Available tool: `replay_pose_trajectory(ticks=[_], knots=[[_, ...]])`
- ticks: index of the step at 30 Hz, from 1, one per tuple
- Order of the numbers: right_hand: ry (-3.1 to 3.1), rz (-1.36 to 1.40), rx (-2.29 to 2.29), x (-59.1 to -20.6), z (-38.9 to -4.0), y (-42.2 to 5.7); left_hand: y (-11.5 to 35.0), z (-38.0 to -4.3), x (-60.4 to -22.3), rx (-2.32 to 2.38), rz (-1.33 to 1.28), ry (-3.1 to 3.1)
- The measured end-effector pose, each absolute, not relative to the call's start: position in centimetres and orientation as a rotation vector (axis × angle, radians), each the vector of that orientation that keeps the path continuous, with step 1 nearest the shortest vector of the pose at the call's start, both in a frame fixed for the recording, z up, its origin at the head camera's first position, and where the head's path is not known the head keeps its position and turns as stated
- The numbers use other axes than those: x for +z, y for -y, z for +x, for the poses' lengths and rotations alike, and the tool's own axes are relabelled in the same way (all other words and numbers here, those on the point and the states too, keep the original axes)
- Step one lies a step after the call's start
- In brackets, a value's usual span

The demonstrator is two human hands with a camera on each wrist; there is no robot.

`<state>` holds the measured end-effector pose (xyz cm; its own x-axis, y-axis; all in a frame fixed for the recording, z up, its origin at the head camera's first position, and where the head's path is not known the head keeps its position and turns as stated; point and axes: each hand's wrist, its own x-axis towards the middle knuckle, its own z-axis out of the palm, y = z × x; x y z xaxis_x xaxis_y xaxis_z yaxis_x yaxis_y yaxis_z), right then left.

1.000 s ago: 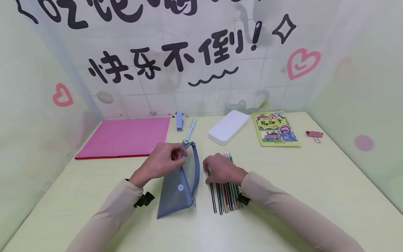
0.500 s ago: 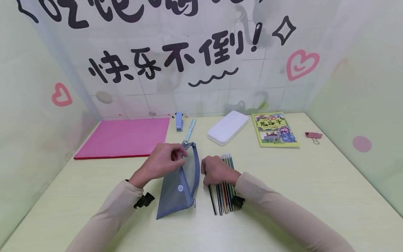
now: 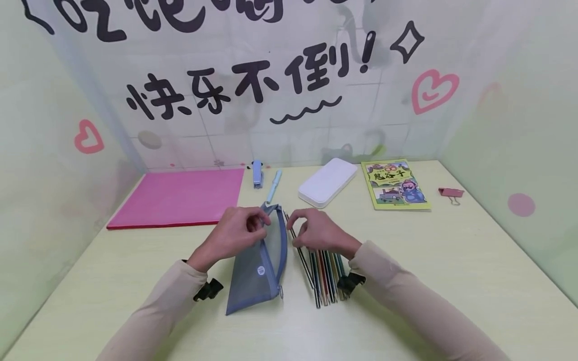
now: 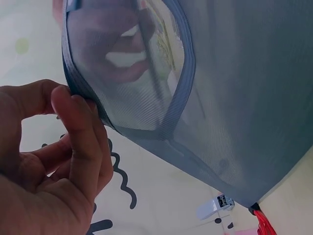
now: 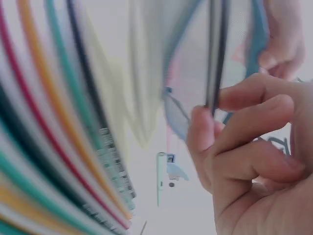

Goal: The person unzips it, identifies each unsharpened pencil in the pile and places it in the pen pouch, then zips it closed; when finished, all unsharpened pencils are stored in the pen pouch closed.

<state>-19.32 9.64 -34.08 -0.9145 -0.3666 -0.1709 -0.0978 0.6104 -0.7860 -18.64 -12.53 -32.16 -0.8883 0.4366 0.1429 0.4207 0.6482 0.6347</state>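
Note:
A blue-grey mesh zip pouch (image 3: 250, 281) stands on the table with its zipped mouth spread. My left hand (image 3: 239, 230) pinches the mouth's edge near the top; the left wrist view shows finger and thumb at the rim of the mesh (image 4: 244, 98). Just right of the pouch, my right hand (image 3: 322, 230) pinches a dark pencil (image 3: 304, 260) between thumb and forefinger. It tilts beside the pouch's mouth, and in the right wrist view the dark pencil (image 5: 217, 49) crosses in front of the mesh. Several coloured pencils (image 3: 326, 283) lie in a row under my right hand, partly hidden by it.
Behind the pouch lie a light blue pen (image 3: 274, 186) and a blue stapler (image 3: 257, 174). A pink folder (image 3: 180, 196) is at the back left. Farther right are a white case (image 3: 328, 182), a comic booklet (image 3: 396, 185) and a pink binder clip (image 3: 450, 193).
My right hand has picked the dark pencil up from the left side of the row and tilted it beside the pouch. The left hand keeps its hold on the pouch's edge.

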Motion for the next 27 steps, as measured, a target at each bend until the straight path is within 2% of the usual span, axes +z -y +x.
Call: replay_pose_trajectory(ticks=[11,27], knots=[[-2.610,-0.246,-1.613,-33.6,-20.1,-8.6,11.7,-18.7,-32.6,1.153,0.692,-2.793],[-2.462,-0.284,-1.519,-35.5,-18.9,-6.7,11.1,-18.5,-32.7,1.279,0.686,-2.814]])
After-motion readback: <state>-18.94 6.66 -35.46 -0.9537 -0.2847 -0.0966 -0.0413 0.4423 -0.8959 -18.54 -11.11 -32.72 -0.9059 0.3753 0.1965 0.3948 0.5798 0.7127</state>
